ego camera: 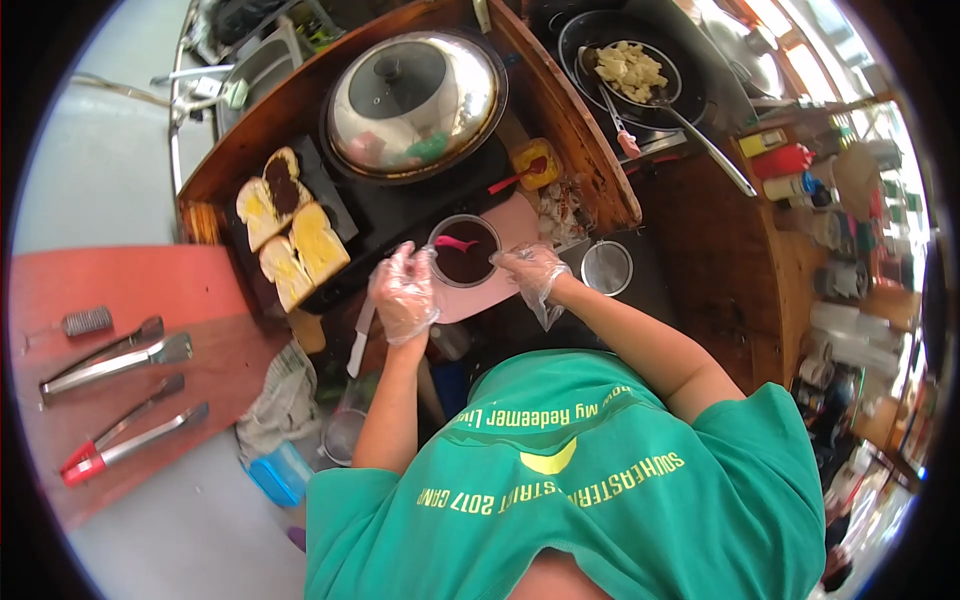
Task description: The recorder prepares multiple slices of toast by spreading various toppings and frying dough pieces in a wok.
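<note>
A round clear tub of dark brown spread [466, 262] stands on a pink board [480, 298]. Inside it lies a pink utensil [454, 243]. My left hand [405, 292], in a clear plastic glove, is at the tub's left rim; its fingertips are near the utensil, and whether they grip it is unclear. My right hand [531, 271], also gloved, pinches at the right rim. Slices of bread [319, 240] with yellow spread lie on the dark surface to the left; one slice [283, 184] bears brown spread. Below my left hand is a white-handled knife [360, 345].
A domed metal lid [416, 101] covers a pan behind the tub. A yellow tub [536, 165] with a red utensil stands back right, near a strainer [607, 268]. Tongs [120, 367] lie far left. Wooden boards [570, 105] edge the griddle; a wok [694, 97] is beyond.
</note>
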Tool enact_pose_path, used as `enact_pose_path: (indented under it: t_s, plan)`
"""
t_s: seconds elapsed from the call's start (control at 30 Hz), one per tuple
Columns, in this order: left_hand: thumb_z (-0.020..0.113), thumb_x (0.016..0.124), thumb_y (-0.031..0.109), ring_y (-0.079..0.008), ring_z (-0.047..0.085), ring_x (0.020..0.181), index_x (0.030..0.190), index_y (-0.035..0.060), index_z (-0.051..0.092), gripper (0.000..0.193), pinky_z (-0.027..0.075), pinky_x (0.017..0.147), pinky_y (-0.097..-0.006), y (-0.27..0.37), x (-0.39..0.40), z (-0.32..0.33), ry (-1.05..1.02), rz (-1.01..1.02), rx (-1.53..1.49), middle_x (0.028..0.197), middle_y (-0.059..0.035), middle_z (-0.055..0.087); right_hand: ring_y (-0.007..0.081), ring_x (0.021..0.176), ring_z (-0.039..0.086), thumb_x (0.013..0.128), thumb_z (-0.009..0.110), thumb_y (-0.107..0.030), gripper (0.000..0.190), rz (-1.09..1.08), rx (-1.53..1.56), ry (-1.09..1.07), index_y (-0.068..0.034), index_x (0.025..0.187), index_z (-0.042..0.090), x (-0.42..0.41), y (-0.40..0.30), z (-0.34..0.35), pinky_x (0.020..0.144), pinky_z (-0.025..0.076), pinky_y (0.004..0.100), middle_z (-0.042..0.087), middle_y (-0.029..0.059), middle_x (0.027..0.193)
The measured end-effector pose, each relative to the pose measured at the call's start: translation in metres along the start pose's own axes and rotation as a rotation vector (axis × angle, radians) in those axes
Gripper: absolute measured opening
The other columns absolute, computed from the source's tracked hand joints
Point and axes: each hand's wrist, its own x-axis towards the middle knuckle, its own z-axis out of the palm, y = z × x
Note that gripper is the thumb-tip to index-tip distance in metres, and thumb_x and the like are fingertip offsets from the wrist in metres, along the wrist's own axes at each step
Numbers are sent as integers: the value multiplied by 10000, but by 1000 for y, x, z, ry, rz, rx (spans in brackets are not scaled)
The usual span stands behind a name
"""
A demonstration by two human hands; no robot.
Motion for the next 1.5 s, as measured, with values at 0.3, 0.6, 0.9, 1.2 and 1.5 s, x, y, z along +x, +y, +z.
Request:
enact_pose_path:
  t_s: [0.3, 0.6, 0.9, 1.2, 1.5]
  plan:
    - [710, 882, 185, -318, 674, 782, 955, 43, 716, 160, 530, 738, -421, 105, -128, -41, 421, -294, 282, 868, -158, 701, 182, 775, 668, 919, 697, -296, 292, -82, 57, -827, -15, 996, 714, -66, 46, -89, 743, 583, 339, 693, 77, 889]
    - [727, 803, 57, -239, 668, 735, 930, 43, 697, 132, 520, 685, -356, 380, -392, -105, 871, -602, 467, 780, -88, 679, 332, 917, 703, 917, 612, -197, 284, 12, -26, -1358, 59, 1033, 653, -167, 73, -164, 825, 599, 462, 685, 200, 1065]
    - [693, 878, 78, -67, 536, 589, 1412, -52, 456, 599, 431, 547, -190, 693, -528, -189, 1649, -215, 578, 905, -76, 680, 351, 903, 682, 895, 601, -183, 245, 126, -319, -1445, 50, 973, 604, -289, 67, -130, 806, 595, 466, 653, 216, 1028]
    - [818, 741, 467, -339, 635, 706, 916, -15, 672, 533, 522, 684, -453, 679, -738, -220, 1345, -1378, 1579, 811, -170, 659, 360, 951, 685, 924, 586, -247, 319, 90, -399, -1502, 38, 1066, 595, -383, 141, -123, 848, 578, 454, 656, 218, 1083]
    - [839, 712, 273, -356, 601, 629, 741, 61, 539, 369, 493, 569, -451, 608, -761, -229, 1348, -1015, 1627, 655, -130, 555, 294, 968, 693, 955, 571, -176, 296, 104, -685, -1674, 66, 1120, 614, -525, 247, -87, 865, 582, 385, 666, 212, 1113]
